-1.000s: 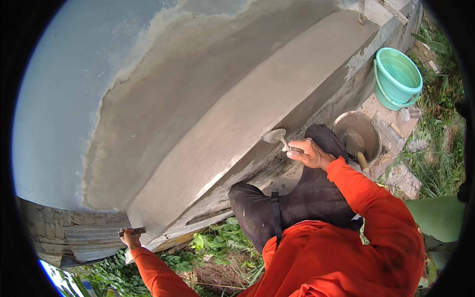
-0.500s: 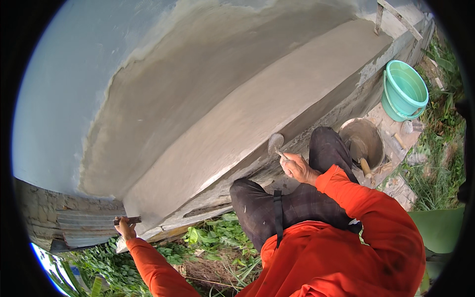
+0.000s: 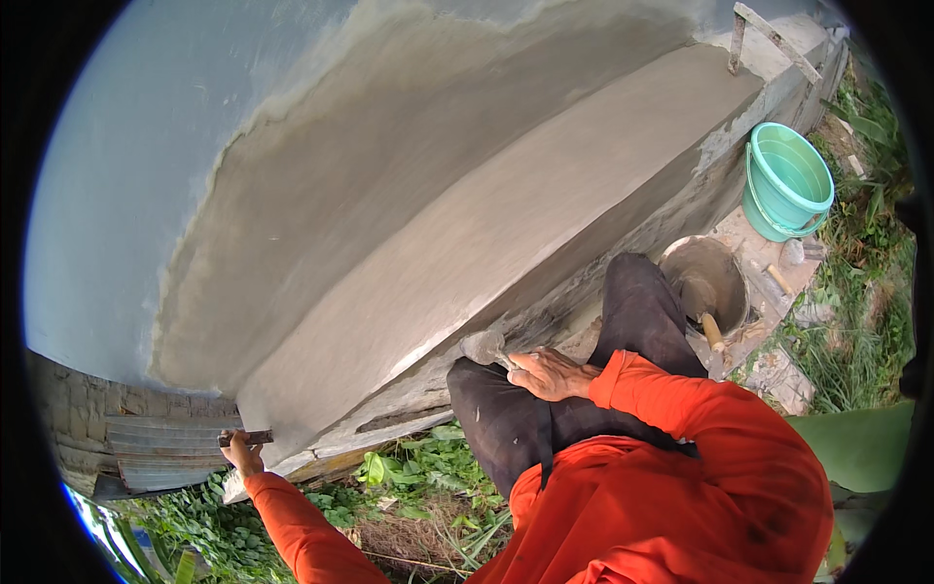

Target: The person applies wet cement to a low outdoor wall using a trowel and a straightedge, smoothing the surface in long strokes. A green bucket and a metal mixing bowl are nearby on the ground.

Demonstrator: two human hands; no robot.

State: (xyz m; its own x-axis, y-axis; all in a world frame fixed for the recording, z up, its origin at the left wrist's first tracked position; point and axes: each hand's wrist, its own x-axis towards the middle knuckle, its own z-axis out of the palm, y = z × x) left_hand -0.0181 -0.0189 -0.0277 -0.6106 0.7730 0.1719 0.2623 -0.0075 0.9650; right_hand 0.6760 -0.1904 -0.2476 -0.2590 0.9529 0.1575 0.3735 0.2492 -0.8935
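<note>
My right hand (image 3: 553, 374) is closed round the handle of a small round-bladed trowel (image 3: 480, 346), its blade smeared grey. The blade hovers around my left knee, beside the front edge of a smooth, wet-looking cement ledge (image 3: 506, 214). Far to the left, my left hand (image 3: 239, 456) grips a dark, narrow plastering float (image 3: 257, 437) at the ledge's left end. Its underside is hidden, so I cannot tell how it meets the cement. Behind the ledge rises a wall with a broad patch of damp grey plaster (image 3: 292, 243).
Right of my knees stands a mortar-stained tub (image 3: 742, 313) with a wooden-handled tool (image 3: 713, 333) in it. Beyond it is a teal bucket (image 3: 790, 190). A wooden piece (image 3: 778, 41) leans at the ledge's far end. Corrugated metal (image 3: 161, 450) lies left; plants (image 3: 428, 467) grow below.
My right hand has brought the round-bladed trowel left and nearer to me, from the ledge's front edge to my left knee. My left hand and the float stay at the ledge's left end.
</note>
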